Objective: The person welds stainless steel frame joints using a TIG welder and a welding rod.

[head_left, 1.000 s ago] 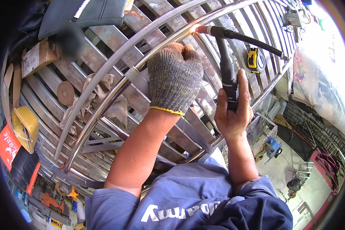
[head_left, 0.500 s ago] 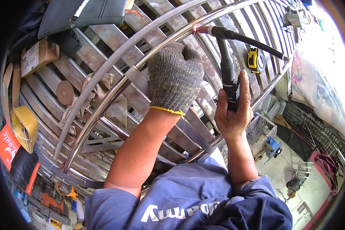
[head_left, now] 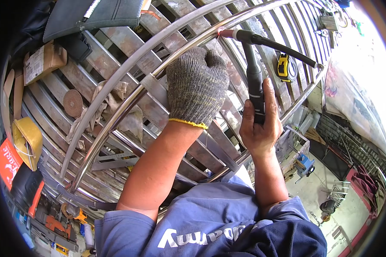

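My left hand [head_left: 197, 85], in a grey knitted glove with a yellow cuff, is closed beside the curved shiny tube [head_left: 180, 52]. A thin wire [head_left: 216, 42] rises from its fingers toward a small reddish glow on the tube. My bare right hand [head_left: 261, 126] holds the black welding torch [head_left: 254, 64] by its handle, thumb and a finger along the sides. The torch's pinkish nozzle [head_left: 228, 33] points left at the glowing spot, and its long back cap extends right.
Metal slats [head_left: 133, 47] lie beneath the tubes. A yellow tape measure [head_left: 286, 67] rests right of the torch. On the left are a cardboard box [head_left: 45, 63], a brown coil [head_left: 73, 103], a rag [head_left: 131, 120] and a yellow cup-like object [head_left: 28, 141]. A blue vise-like tool [head_left: 304, 164] stands lower right.
The fingers of my right hand have shifted slightly on the torch handle. My left hand and the torch nozzle stay almost in place.
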Tool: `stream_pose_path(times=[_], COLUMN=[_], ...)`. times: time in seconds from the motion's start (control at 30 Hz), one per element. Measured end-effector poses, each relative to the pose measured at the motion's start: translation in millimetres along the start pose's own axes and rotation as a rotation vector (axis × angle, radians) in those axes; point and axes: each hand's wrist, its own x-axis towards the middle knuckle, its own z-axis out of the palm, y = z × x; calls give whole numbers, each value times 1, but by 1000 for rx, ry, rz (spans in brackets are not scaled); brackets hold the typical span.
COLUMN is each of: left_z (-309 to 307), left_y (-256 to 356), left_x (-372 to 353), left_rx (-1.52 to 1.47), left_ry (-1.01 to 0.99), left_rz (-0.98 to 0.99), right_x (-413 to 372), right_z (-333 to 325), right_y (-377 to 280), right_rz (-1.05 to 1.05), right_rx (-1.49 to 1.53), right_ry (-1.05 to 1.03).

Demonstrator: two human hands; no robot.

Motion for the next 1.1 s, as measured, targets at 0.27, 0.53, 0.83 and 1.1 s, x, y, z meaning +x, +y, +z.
stream_pose_path(times=[0.27, 0.53, 0.83, 1.1], left_z=[-4, -2, -1, 2], left_y=[8, 6, 7, 4], left_x=[3, 1, 2, 2], left_rx=[-170, -132, -127, -158], left_ry=[-20, -19, -3, 7], left_rz=[-188, -175, -160, -180], right_x=[-7, -8, -3, -11], right_z=[2, 3, 3, 6], right_y=[-8, -1, -3, -2], right_rz=[168, 49, -3, 78], right_rx=[84, -2, -55, 28], right_ry=[38, 20, 22, 63])
